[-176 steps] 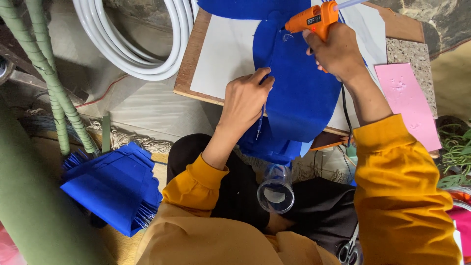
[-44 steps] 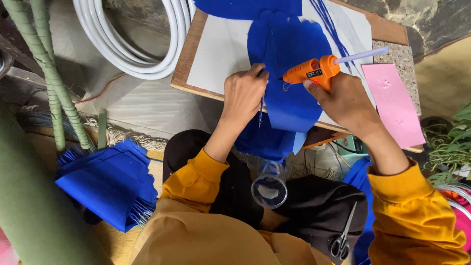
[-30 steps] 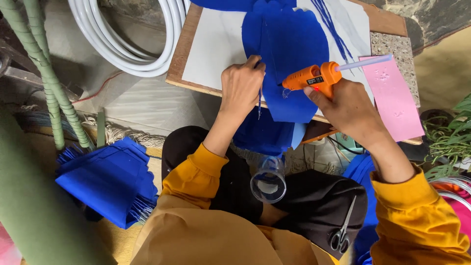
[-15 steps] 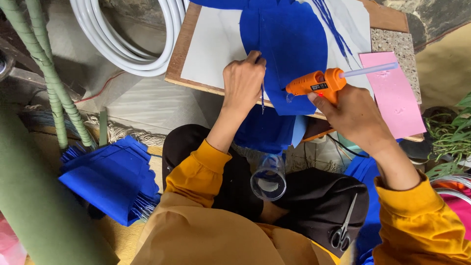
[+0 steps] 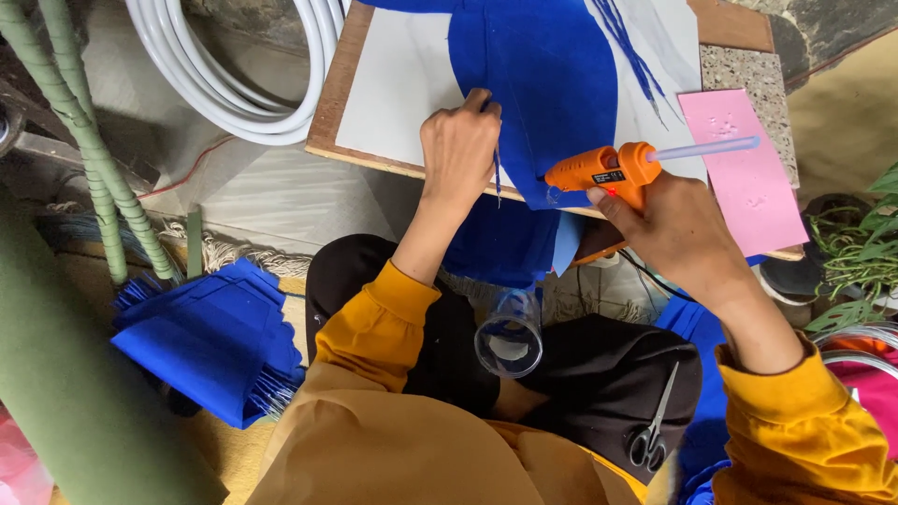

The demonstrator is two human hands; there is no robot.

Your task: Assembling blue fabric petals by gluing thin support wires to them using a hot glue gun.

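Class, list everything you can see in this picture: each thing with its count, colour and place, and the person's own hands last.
Glue gun: one, orange, over board's near edge.
Felt piece: one, blue, on board.
Board: one, white-topped, top centre.
Foam sheet: one, pink, right.
Hose coil: one, white, top left.
Felt stack: one, blue, lower left.
Scissors: one, black-handled, on lap.
Clear cup: one, on lap.
Left hand: pressing the felt.
Right hand: gripping the glue gun.
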